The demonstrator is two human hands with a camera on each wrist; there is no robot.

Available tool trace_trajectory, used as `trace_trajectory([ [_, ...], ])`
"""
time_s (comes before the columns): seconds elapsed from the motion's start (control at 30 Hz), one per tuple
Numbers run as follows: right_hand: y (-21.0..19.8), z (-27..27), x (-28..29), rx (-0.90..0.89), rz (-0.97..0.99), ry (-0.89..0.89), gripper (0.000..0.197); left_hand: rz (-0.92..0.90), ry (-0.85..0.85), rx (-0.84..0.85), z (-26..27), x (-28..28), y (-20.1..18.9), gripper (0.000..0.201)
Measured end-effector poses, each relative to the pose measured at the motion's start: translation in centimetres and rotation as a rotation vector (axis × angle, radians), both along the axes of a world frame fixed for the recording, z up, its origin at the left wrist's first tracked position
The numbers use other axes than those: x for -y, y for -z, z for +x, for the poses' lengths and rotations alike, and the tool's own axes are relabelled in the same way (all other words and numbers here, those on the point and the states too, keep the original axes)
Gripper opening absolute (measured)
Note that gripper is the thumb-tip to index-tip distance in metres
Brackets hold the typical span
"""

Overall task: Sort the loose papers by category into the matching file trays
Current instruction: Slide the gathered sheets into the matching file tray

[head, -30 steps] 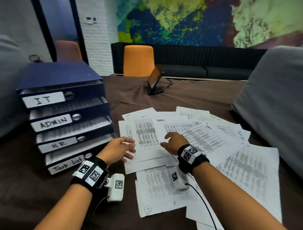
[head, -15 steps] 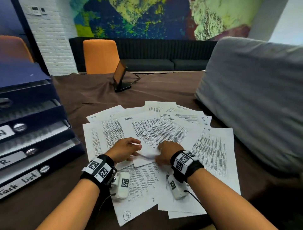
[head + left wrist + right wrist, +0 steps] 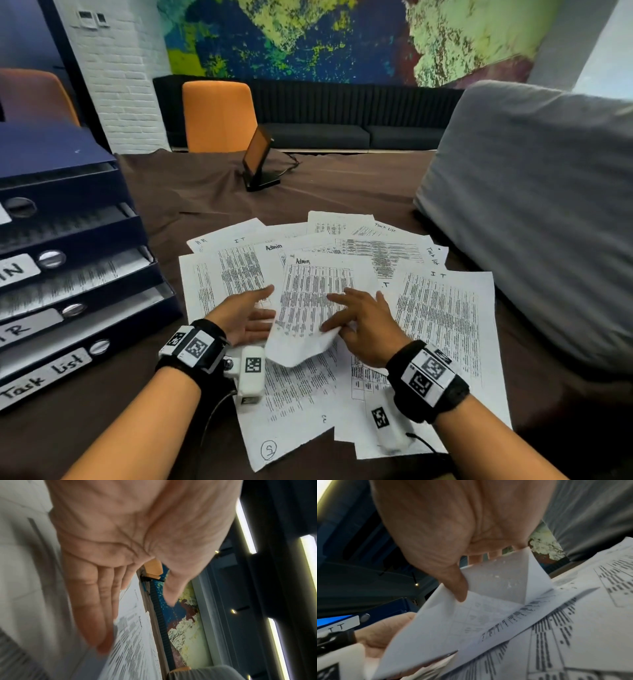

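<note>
Several printed loose papers (image 3: 442, 308) lie fanned on the brown table, hand-marked Admin, IT, HR or Task list. My right hand (image 3: 356, 315) pinches the top sheet marked Admin (image 3: 315, 291), fingers on top and thumb (image 3: 455, 585) under its raised, curling near edge (image 3: 436, 622). Beside that sheet's left edge is my left hand (image 3: 260, 305), open with straight fingers (image 3: 106, 601) and holding nothing. The blue file trays (image 3: 68, 274) are stacked at the left. Their Task list label (image 3: 44, 373) is lowest, and the labels above it are partly cut off.
A grey cushion (image 3: 534, 205) crowds the table's right side next to the papers. A small tablet on a stand (image 3: 258, 161) sits at the far middle, an orange chair (image 3: 219, 116) behind it. Bare brown cloth (image 3: 342, 185) lies between tablet and papers.
My right hand has taken the Admin sheet and lifted its near edge off the pile. My left hand has uncurled and turned palm toward the sheet. The view has swung right.
</note>
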State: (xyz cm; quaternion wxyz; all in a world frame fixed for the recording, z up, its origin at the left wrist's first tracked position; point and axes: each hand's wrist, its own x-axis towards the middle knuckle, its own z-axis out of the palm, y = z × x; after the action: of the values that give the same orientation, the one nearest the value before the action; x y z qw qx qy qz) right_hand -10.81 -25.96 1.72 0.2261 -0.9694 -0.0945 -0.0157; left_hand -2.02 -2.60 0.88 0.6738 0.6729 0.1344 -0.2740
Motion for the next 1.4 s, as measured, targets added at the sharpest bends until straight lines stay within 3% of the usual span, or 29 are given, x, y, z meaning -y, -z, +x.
trace_trajectory([
  [0.1, -0.1, -0.2, 0.6, -0.02, 0.063, -0.064, 0.043, 0.056, 0.052, 0.051, 0.1, -0.1, 0.9, 0.08],
  [0.17, -0.4, 0.0, 0.8, -0.031, 0.121, -0.097, 0.048, 0.115, 0.043, 0.079, 0.4, -0.1, 1.3, 0.087],
  [0.23, -0.6, 0.2, 0.8, -0.048, 0.2, -0.118, 0.053, 0.167, 0.078, 0.058, 0.6, 0.0, 1.2, 0.08],
  [0.33, -0.9, 0.0, 0.6, -0.071, 0.208, -0.148, 0.043, 0.251, 0.132, 0.057, 0.7, -0.1, 1.0, 0.045],
  [0.4, -0.7, -0.1, 1.1, -0.13, 0.151, -0.109, 0.058, 0.362, 0.117, 0.117, 1.3, -0.6, 1.4, 0.032],
  [0.53, 0.7, 0.7, 3.5, -0.277, 0.208, 0.242, 0.104, 0.464, 0.101, 0.153, 4.4, -2.5, 5.2, 0.08],
  [0.6, 1.6, 1.2, 4.3, -0.374, 0.118, 0.331, 0.126, 0.461, 0.074, 0.174, 2.7, -1.7, 3.6, 0.078],
  [0.77, 3.1, 0.8, 4.6, -0.441, 0.006, 0.374, 0.11, 0.413, 0.032, 0.208, 2.4, -1.1, 3.8, 0.084],
  [0.87, 3.2, 1.0, 4.4, -0.4, 0.069, 0.369, 0.116, 0.359, 0.013, 0.205, 4.8, -2.5, 7.0, 0.109],
  [0.9, 3.0, 1.1, 4.1, -0.389, 0.09, 0.359, 0.111, 0.33, -0.02, 0.205, 4.8, -2.6, 6.8, 0.107],
  [1.0, 2.5, 1.2, 3.5, -0.351, 0.066, 0.361, 0.088, 0.366, -0.094, 0.259, 3.4, -2.5, 3.9, 0.063],
  [1.1, 1.7, 1.8, 3.5, -0.352, 0.03, 0.421, 0.079, 0.448, -0.207, 0.307, 4.3, -4.4, 3.2, 0.032],
  [1.27, -0.4, 4.7, 3.1, -0.341, 0.125, 0.522, 0.076, 0.464, -0.199, 0.262, 4.3, -5.9, 3.7, 0.024],
  [1.4, -0.8, 8.0, 1.9, -0.414, 0.165, 0.641, 0.11, 0.438, -0.159, 0.225, 4.4, -5.4, 4.5, 0.028],
])
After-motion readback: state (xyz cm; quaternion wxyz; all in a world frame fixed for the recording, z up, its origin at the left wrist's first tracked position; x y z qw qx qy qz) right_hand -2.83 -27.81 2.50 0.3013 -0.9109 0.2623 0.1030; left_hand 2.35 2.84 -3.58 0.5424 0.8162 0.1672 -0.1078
